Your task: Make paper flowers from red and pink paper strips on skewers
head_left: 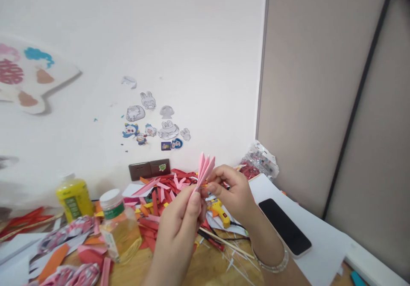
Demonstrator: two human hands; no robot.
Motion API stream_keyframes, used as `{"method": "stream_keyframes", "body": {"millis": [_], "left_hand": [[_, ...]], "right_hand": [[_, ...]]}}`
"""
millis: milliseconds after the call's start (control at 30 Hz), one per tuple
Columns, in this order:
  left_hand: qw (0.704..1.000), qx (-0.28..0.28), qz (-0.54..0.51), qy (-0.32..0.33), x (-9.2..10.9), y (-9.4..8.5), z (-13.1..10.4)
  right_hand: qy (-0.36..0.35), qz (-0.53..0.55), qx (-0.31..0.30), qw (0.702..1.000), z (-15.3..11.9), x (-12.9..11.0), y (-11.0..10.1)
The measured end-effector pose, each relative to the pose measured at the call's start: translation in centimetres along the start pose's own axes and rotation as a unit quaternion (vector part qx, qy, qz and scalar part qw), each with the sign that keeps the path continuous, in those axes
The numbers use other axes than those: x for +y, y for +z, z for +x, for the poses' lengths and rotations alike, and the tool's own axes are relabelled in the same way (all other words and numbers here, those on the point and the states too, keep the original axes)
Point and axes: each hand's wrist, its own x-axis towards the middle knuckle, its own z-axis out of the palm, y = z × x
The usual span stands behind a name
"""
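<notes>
Pink folded paper [205, 168], made of several narrow pointed pieces gathered like petals, stands upright in front of me. My left hand [182, 217] is closed around its lower end, thumb pressed against it. Close beside the paper's base, my right hand [229, 190] has thumb and fingertips drawn together in a pinch; whatever they hold is too small or hidden to make out. Behind and below both hands lies a heap of red, pink and orange paper strips [155, 198]. A yellow hot glue gun [220, 212] rests just under my right hand.
Left of my hands stand a clear bottle [120, 230] of amber liquid and a yellow bottle [75, 198]. A black-screened phone [285, 226] lies on white paper [323, 252] at right. A thin stick [229, 243] and glue strands cross the wooden table [208, 269]. The wall [205, 42] rises behind.
</notes>
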Motion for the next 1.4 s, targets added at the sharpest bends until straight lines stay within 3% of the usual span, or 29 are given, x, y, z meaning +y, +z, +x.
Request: {"method": "stream_keyframes", "body": {"millis": [200,400,533,600,667,733,800,867,967,1033,1100,1200,1300,1400], "left_hand": [[0.967,-0.094,-0.224,-0.071,-0.7,-0.3,0.3],[0.935,-0.125,-0.319,-0.097,-0.7,-0.3,0.1],[0.923,-0.151,-0.329,-0.133,-0.3,-0.8,0.1],[0.927,-0.158,-0.31,-0.139,-0.3,-1.0,0.3],[0.951,-0.137,-0.245,-0.127,-0.5,-0.9,0.6],[0.99,-0.054,-0.104,-0.079,-0.8,-0.7,0.8],[0.993,0.058,0.103,0.015,-1.2,-0.4,0.8],[0.932,0.144,0.304,0.138,-1.8,-0.2,0.9],[0.802,0.2,0.482,0.289,-2.8,-0.2,0.9],[0.768,0.207,0.516,0.319,-3.3,-0.3,1.0],[0.79,0.19,0.499,0.301,-3.3,-0.5,1.0],[0.877,0.134,0.411,0.211,-2.5,-0.6,0.8],[0.949,0.079,0.278,0.127,-1.3,-0.4,0.5],[0.989,0.052,0.125,0.066,-0.5,0.0,0.2]], "right_hand": [[-0.037,-0.025,0.003,0.999,0.0,0.5,0.1],[0.033,0.063,-0.028,0.997,0.0,0.2,0.1],[0.054,0.069,-0.046,0.995,0.0,-0.1,0.2],[0.064,0.052,-0.038,0.996,0.0,-0.2,0.3],[0.074,0.03,-0.015,0.997,-0.1,-0.4,0.5],[0.082,0.003,0.017,0.997,-0.1,-0.6,0.9],[0.087,-0.023,0.05,0.995,-0.1,-0.8,1.3],[0.093,-0.038,0.077,0.992,-0.2,-1.0,1.8],[0.09,-0.066,0.094,0.989,-0.2,-1.1,2.2],[0.073,-0.094,0.085,0.989,-0.3,-1.2,2.1],[0.052,-0.109,0.058,0.991,-0.2,-1.3,1.6],[0.024,-0.102,0.013,0.994,-0.1,-1.4,0.7],[0.021,-0.066,-0.007,0.998,0.0,-1.5,-0.1],[0.032,-0.021,-0.014,0.999,0.0,-1.4,-0.5]]}}
